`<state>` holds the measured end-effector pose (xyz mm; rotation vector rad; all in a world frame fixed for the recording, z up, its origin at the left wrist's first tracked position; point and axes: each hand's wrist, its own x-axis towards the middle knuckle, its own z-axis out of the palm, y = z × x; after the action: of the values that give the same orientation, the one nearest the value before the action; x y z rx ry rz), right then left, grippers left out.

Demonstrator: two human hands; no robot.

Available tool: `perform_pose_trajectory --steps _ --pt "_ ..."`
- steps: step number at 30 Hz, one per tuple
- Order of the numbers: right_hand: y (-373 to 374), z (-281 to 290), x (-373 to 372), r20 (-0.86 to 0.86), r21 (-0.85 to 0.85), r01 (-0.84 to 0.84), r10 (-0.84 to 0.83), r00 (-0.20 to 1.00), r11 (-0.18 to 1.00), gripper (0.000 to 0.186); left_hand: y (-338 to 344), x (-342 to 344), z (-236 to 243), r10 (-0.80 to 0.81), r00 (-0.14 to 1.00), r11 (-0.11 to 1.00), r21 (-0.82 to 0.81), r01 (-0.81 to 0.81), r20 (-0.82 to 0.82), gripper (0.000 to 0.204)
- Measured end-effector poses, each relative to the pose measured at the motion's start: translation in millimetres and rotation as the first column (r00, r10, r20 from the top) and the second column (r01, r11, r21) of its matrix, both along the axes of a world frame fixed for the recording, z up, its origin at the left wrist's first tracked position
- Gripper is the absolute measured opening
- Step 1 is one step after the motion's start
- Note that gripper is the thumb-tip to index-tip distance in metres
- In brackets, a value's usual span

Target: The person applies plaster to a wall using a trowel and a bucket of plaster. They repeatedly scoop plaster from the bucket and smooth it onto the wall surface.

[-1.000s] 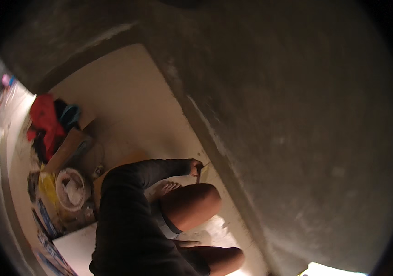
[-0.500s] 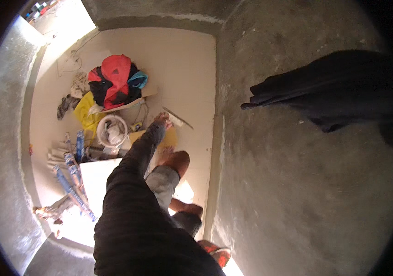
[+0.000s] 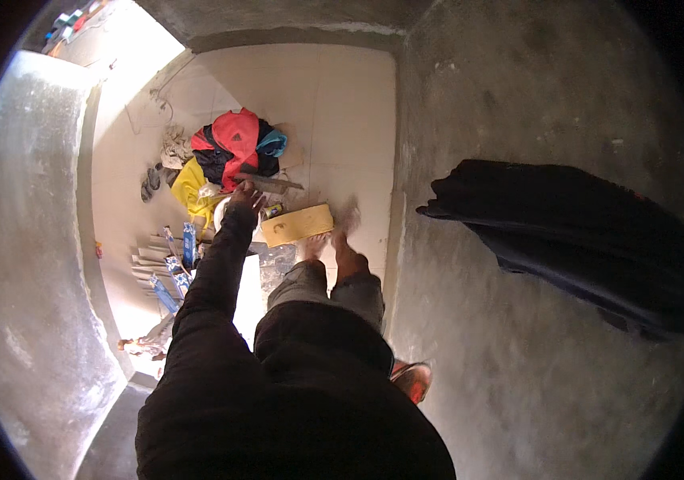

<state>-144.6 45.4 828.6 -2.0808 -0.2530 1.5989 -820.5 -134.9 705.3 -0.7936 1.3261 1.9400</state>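
Down below, your left hand (image 3: 246,196) reaches out at the end of a dark sleeve (image 3: 214,280), fingers spread loosely, hovering over a white bucket (image 3: 222,214) whose rim shows just beside the wrist. You cannot tell whether the hand touches the bucket or only hangs above it. Your right hand is not in view; only a dark sleeved arm (image 3: 574,232) stretches along the grey wall (image 3: 534,104) on the right, its end too dark to read.

Just right of the left hand lies a yellow board (image 3: 298,225), flat on the pale tiled floor (image 3: 334,120). Your bare feet (image 3: 330,248) stand touching its near edge. Beyond the hand sits a heap of clothes (image 3: 234,148), red, black and blue, with a yellow bag (image 3: 186,188) against it. Left of your arm, blue packets (image 3: 178,260) and pale strips lie scattered on the floor. An orange sandal (image 3: 412,380) rests near the wall base behind you.
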Motion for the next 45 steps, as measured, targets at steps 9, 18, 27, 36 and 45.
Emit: perform_pose_trajectory --steps 9,18,27,36,45 --pt "26.8 -4.8 -73.3 -0.066 0.047 0.138 -0.135 0.989 0.989 0.035 126.6 -96.2 7.2 -0.187 0.975 0.939 0.269 0.212 -0.115 0.017" --pt "18.7 4.4 -154.3 -0.083 0.095 0.427 -0.42 0.904 0.899 0.034 316.2 -166.0 86.6 -0.623 0.782 0.727 0.349 0.591 -0.025 0.022" --pt "-47.6 -3.7 -300.0 -0.136 0.212 0.841 -0.837 0.53 0.498 0.033 511.2 -225.6 109.7 -0.883 0.439 0.376 0.31 0.873 -0.164 0.046" --pt "-40.8 -84.6 -480.3 -0.263 0.274 0.943 -0.958 -0.113 -0.187 0.032 636.2 -276.2 106.9 -0.989 0.151 0.142 0.327 0.934 0.0 0.055" --pt "-48.4 -174.8 -645.6 -0.277 0.131 0.827 -0.821 -0.499 -0.547 0.024 682.0 -293.5 125.5 -0.907 -0.422 -0.419 0.089 0.904 0.013 0.037"
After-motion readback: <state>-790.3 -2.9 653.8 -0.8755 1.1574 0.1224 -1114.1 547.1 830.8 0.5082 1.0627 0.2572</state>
